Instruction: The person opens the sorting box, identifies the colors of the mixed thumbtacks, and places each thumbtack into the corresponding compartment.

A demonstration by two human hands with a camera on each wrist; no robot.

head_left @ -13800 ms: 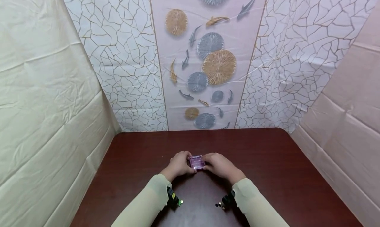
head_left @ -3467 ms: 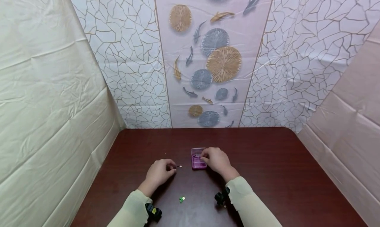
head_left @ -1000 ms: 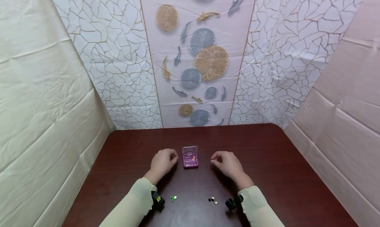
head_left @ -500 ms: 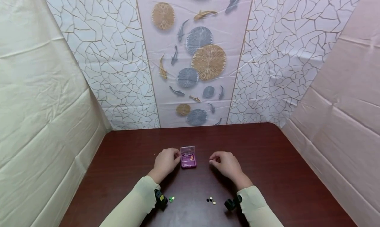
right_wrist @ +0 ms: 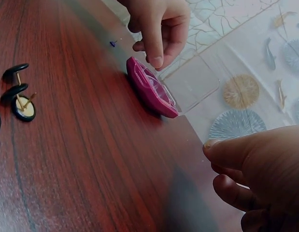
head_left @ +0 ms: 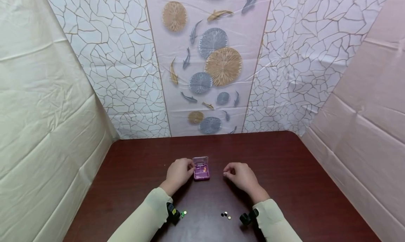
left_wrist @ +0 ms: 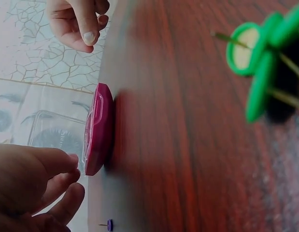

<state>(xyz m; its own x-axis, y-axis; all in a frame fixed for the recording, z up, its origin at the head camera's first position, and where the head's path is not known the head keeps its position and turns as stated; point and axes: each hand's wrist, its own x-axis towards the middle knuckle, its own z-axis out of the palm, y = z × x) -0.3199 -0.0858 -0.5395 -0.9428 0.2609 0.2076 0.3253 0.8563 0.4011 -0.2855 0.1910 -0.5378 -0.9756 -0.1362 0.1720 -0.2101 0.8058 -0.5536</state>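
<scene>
A small magenta case [head_left: 201,177] stands on the table with its clear lid [right_wrist: 192,82] raised. Small orange pieces [head_left: 204,169] lie in its right part. My left hand [head_left: 179,171] is at the case's left edge, thumb and fingers close together over the rim; whether a small thing is between the fingertips is hidden. My right hand [head_left: 242,177] hovers to the right of the case, fingers loosely bent, with no object seen in it. Green thumbtacks [left_wrist: 258,53] lie by my left wrist. Black thumbtacks [right_wrist: 19,96] lie near my right wrist.
A single purple thumbtack [left_wrist: 109,224] lies on the dark red-brown table [head_left: 253,147], to the left of the left hand. A patterned cloth [head_left: 215,66] hangs behind the table's far edge, with pale cloths on both sides.
Over the last second the left hand has moved right to the case's edge. Earlier, the case's lid was opened and orange pieces came into view inside. The right hand has withdrawn from the case.
</scene>
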